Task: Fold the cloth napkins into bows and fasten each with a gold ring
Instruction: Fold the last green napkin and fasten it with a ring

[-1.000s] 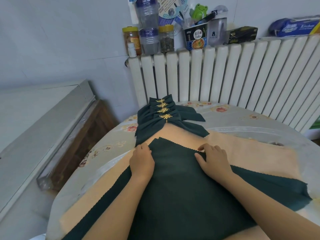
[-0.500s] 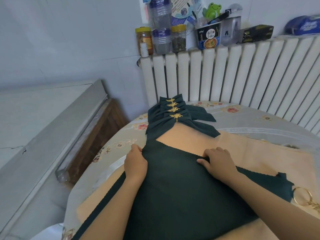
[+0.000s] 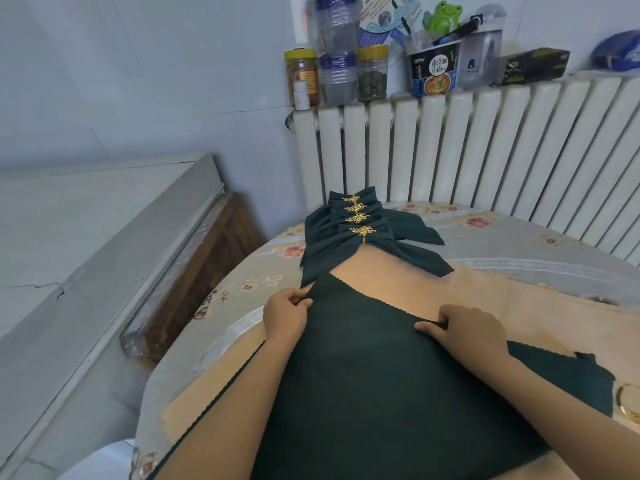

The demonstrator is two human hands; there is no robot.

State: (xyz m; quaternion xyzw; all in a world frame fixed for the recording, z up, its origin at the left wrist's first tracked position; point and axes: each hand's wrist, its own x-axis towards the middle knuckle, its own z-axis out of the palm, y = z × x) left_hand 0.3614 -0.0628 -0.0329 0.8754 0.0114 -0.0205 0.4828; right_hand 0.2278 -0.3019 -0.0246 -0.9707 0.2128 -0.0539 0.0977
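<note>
A dark green cloth napkin (image 3: pixel 374 368) lies spread flat on a beige mat (image 3: pixel 540 317) in front of me. My left hand (image 3: pixel 284 315) pinches its far left corner with curled fingers. My right hand (image 3: pixel 467 329) grips the far scalloped edge further right, fingers tucked under the cloth. Beyond them, several finished green bows (image 3: pixel 356 230) with gold leaf rings lie stacked in a row toward the radiator. A loose gold ring (image 3: pixel 628 405) lies at the right edge of the view, beside the napkin's right corner.
The round table (image 3: pixel 519 237) has a floral grey cover and stands against a white radiator (image 3: pixel 485 150). Jars, bottles, a noodle cup and boxes (image 3: pixel 433 71) stand on the radiator top. A grey cabinet (image 3: pixel 86 254) and a wooden piece are at the left.
The view shifted, bringing the gold ring into sight at the right. Both hands went from lying on the napkin's far edge to pinching it at its corner and edge.
</note>
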